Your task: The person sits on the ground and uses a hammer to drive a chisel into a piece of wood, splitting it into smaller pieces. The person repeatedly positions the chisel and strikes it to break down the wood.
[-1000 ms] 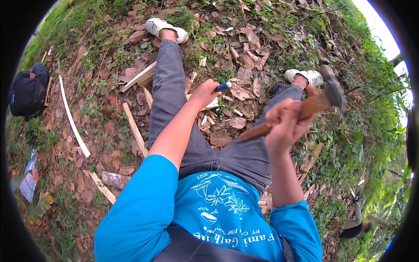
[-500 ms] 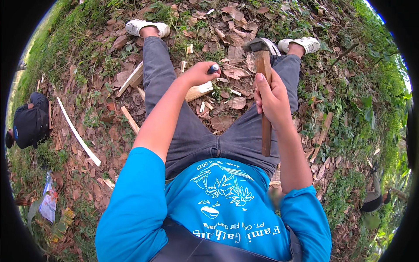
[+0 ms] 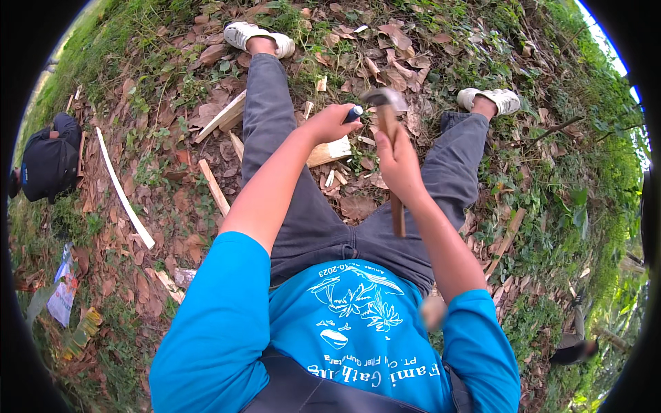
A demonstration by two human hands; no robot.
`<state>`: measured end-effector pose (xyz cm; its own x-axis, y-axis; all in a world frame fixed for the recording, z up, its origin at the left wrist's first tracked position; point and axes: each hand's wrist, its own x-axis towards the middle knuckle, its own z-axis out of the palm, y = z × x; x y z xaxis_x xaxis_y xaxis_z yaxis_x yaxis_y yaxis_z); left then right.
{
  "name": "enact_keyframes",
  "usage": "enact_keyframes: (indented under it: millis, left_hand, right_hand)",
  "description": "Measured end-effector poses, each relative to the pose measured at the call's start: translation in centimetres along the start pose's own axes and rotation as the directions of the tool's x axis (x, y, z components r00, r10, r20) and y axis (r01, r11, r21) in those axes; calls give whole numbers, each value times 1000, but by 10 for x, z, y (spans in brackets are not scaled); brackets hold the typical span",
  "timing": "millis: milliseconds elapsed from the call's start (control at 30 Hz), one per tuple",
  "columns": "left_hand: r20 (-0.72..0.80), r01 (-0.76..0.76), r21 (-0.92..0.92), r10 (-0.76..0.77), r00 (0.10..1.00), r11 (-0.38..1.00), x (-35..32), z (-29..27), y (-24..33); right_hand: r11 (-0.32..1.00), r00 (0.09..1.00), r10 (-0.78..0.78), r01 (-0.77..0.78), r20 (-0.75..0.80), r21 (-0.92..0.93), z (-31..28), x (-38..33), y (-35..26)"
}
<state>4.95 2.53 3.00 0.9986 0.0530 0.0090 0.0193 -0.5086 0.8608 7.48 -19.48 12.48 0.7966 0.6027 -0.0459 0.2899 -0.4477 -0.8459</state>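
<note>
Between my spread legs, my left hand [image 3: 329, 126] is closed around a dark blue tool handle [image 3: 354, 114]. The butt of that handle points up out of the fist; its lower part is hidden. My right hand [image 3: 401, 167] grips a hammer [image 3: 388, 124] with a wooden handle. The hammer's blurred metal head is raised close to the right of the blue butt, apart from it. Under my left hand lies a pale split piece of wood [image 3: 330, 152], partly covered by the hand, with small wood chips [image 3: 330, 178] beside it.
More split wood [image 3: 224, 115] lies beyond my left leg, with a stick [image 3: 214, 187] nearer. A long pale strip [image 3: 122, 187] curves across the leaves at left. Further left are a black bag [image 3: 51, 162] and a plastic bag [image 3: 63, 289]. Another wooden strip [image 3: 506, 241] lies at right.
My right hand has swung the hammer leftward, bringing its head close to the butt of the blue handle. My left hand keeps its grip. The whole view has shifted slightly.
</note>
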Motion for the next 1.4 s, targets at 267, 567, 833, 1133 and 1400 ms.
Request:
enact_keyframes:
  millis: [267, 567, 833, 1133, 1400]
  left_hand:
    - [7, 73, 46, -73, 997, 996, -16, -8, -5]
    - [0, 15, 51, -15, 1000, 999, -6, 2, -1]
    - [34, 31, 77, -34, 999, 997, 1, 2, 5]
    - [34, 30, 37, -31, 999, 999, -17, -2, -5]
    - [44, 26, 3, -26, 999, 1000, -19, -3, -6]
  right_hand:
    - [752, 931, -287, 364, -225, 550, -85, 2, -146]
    - [979, 995, 94, -99, 37, 180, -38, 15, -31]
    - [946, 941, -207, 262, -266, 189, -17, 4, -40]
    - [570, 898, -259, 440, -357, 694, -65, -7, -122]
    - [843, 997, 61, -30, -40, 537, -58, -2, -81]
